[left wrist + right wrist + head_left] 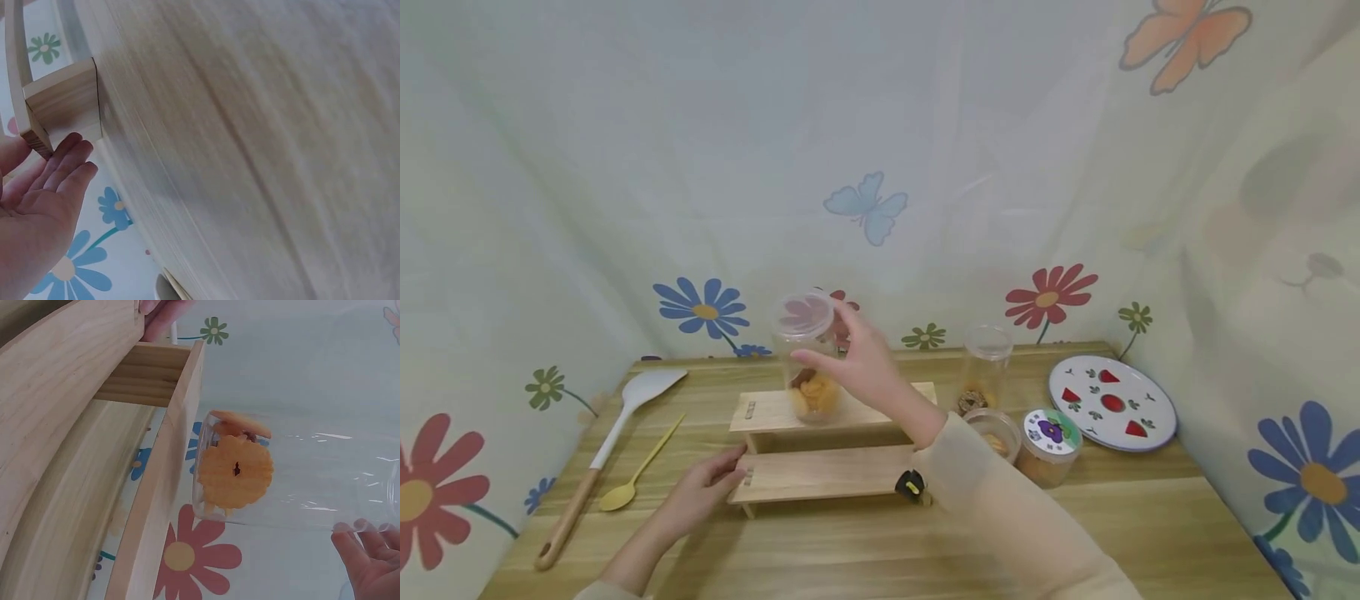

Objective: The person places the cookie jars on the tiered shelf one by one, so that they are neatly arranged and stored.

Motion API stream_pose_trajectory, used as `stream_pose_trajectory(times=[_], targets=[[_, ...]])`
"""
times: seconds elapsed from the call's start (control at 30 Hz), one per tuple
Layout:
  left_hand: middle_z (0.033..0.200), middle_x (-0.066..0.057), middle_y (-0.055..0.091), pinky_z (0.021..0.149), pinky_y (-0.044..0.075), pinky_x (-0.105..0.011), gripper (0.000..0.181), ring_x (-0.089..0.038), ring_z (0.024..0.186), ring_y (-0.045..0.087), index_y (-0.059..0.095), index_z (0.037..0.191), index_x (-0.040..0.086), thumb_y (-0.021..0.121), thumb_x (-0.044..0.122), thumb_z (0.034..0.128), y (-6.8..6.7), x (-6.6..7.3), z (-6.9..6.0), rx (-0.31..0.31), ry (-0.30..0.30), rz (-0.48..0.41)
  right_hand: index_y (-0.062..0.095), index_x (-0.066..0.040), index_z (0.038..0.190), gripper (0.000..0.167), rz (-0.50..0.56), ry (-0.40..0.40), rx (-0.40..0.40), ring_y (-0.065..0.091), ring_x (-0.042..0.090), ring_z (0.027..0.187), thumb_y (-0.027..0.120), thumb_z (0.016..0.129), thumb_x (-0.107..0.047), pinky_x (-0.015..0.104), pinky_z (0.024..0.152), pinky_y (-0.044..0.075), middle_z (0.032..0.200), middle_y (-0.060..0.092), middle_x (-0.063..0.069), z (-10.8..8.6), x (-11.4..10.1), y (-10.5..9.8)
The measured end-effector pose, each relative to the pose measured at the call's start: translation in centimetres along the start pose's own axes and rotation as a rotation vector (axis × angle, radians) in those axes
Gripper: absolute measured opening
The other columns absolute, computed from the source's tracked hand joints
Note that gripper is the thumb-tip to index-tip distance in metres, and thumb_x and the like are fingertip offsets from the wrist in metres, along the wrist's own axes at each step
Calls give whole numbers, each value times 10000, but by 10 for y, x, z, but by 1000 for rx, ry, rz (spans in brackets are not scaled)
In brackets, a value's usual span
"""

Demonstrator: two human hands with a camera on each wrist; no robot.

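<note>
A tall clear jar (pixel 808 358) with orange cookies (pixel 236 472) inside stands upright at the upper step of a two-step wooden shelf (pixel 835 471); whether its base touches the board, I cannot tell. My right hand (pixel 868 367) holds this jar near its lid, thumb in front and fingers behind; fingertips of that hand (pixel 375 559) press on the clear wall in the right wrist view. At the shelf's left end, my left hand (pixel 700 492) grips the lower board. The left wrist view shows the thumb and fingers of this hand (pixel 44 209) around the board's corner (pixel 37 136).
A white spatula (pixel 613 433) and a yellow spoon (pixel 643 467) lie left. Right of the shelf are a tall jar (pixel 987 362), an open-looking round container (pixel 996 433), a jar with a flower lid (pixel 1051 433) and a patterned plate (pixel 1112 403). A small black object (pixel 911 485) is at the lower step's right end.
</note>
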State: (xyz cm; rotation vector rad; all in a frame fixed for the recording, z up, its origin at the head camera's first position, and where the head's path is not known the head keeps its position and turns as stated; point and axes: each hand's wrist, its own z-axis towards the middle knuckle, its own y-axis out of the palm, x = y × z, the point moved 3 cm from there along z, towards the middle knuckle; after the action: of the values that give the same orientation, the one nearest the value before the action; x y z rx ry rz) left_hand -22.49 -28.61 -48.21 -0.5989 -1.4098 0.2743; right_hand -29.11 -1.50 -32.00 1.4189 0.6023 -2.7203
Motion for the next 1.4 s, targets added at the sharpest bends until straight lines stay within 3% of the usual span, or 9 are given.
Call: stream_pose_trajectory(times=[0.33, 0.5, 0.67, 0.83, 1.1, 1.4], targets=[[1237, -287, 567, 881, 507, -317, 473, -343, 1100, 582, 433, 1350, -144, 546, 149, 997, 0, -2, -1, 8, 28, 30, 428, -295, 1419, 728, 95, 83, -15, 590, 124, 1093, 780, 794, -417, 297, 890, 504, 1197, 594, -85, 9, 2, 21], [1300, -338, 495, 928, 483, -382, 470, -407, 1163, 527, 399, 1343, -187, 527, 109, 1002, 0, 1, 0, -14, 79, 6, 444, -250, 1411, 726, 80, 102, -19, 557, 60, 1106, 786, 790, -410, 277, 931, 476, 1204, 601, -82, 13, 2, 27], [1301, -350, 485, 925, 485, -389, 477, -412, 1157, 532, 383, 1344, -197, 522, 107, 1004, -1, 2, 1, -29, 76, -3, 442, -228, 1415, 751, 54, 128, -23, 536, 56, 1140, 794, 778, -416, 287, 957, 462, 1220, 592, -91, 14, 5, 30], [1303, -347, 485, 932, 481, -386, 480, -411, 1162, 529, 376, 1353, -191, 515, 112, 1008, 0, 1, 0, -27, 64, 2, 424, -217, 1429, 767, 31, 151, -28, 537, 71, 1136, 783, 786, -434, 272, 949, 463, 1230, 585, -76, 14, 7, 31], [1288, -349, 497, 919, 490, -383, 472, -404, 1150, 542, 385, 1341, -200, 524, 97, 1002, 0, 0, -1, -21, 57, -4, 364, -238, 1460, 837, -2, 154, -52, 503, 135, 1202, 794, 772, -444, 346, 997, 434, 1306, 545, -50, 13, 6, 30], [1316, -337, 480, 928, 485, -363, 476, -406, 1166, 527, 386, 1353, -183, 515, 120, 1010, 0, 0, -1, -23, 59, 6, 271, -284, 1510, 875, -45, 141, -35, 471, 161, 1227, 764, 806, -446, 353, 995, 432, 1434, 431, -43, 7, -7, 7]])
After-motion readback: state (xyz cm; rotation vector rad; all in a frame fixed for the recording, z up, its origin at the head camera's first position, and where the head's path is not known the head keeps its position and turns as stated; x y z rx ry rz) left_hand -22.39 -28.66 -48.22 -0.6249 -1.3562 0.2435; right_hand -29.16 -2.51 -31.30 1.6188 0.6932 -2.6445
